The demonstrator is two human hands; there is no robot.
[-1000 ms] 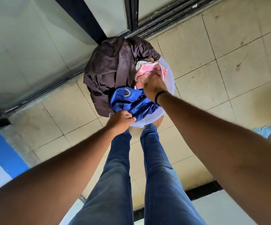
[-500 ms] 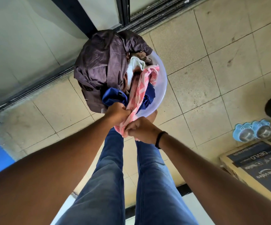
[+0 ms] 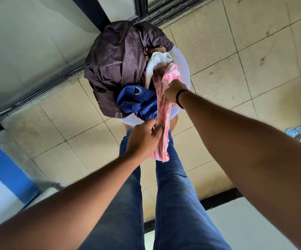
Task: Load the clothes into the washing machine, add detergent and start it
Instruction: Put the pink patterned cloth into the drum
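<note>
The left hand (image 3: 144,137) has its fingers curled and pinches the lower part of a pink patterned cloth (image 3: 165,123), while the right hand (image 3: 173,93) grips the same cloth higher up, so the cloth hangs stretched between both hands above the near rim of a white basin (image 3: 184,69). The basin stands on the tiled floor (image 3: 236,42) and holds a dark brown garment (image 3: 115,58), a blue garment (image 3: 137,101) and a white cloth (image 3: 157,60). The lower end of the pink patterned cloth hangs free below the left hand, in front of the person's jeans (image 3: 173,195).

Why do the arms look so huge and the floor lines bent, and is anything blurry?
Head view: the wide-angle lens stretches the forearms near the edges and bows the floor tiles; the pink cloth and both hands are fairly sharp; the pet bowl at the right edge is soft.
</note>
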